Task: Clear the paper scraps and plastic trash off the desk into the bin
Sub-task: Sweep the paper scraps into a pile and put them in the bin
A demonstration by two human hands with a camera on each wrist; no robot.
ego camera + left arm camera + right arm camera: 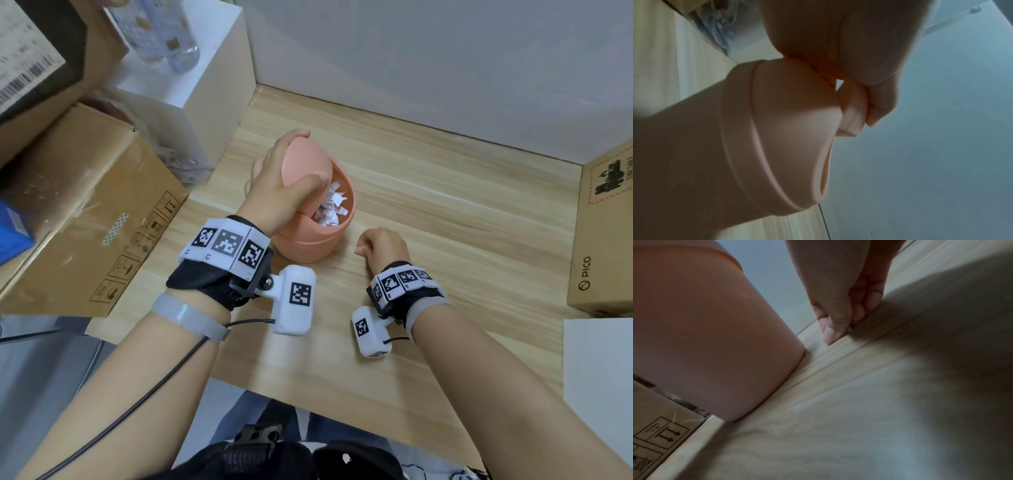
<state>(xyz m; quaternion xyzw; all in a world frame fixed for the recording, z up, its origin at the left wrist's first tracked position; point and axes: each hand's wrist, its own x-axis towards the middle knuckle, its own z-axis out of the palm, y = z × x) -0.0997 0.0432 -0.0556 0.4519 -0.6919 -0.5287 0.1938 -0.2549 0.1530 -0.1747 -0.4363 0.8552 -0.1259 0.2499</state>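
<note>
Inside bin [313,236]: crumpled paper scraps [331,205].

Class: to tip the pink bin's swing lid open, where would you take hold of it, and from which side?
Take the swing lid across its raised domed back, from above on the left, as the left hand does: thumb on the edge by the opening, fingers over the far rim.

Your head camera looks steeply down from above at the wooden worktop [428,192], with both forearms reaching in from 6 o'clock and the pink bin [308,236] near centre. Your left wrist camera sits very close under the left hand [838,40], facing up along the bin's side [694,146]. Your right wrist camera lies low over the worktop [879,402], facing the right hand [838,296]. All three views share the bin [705,329].
</note>
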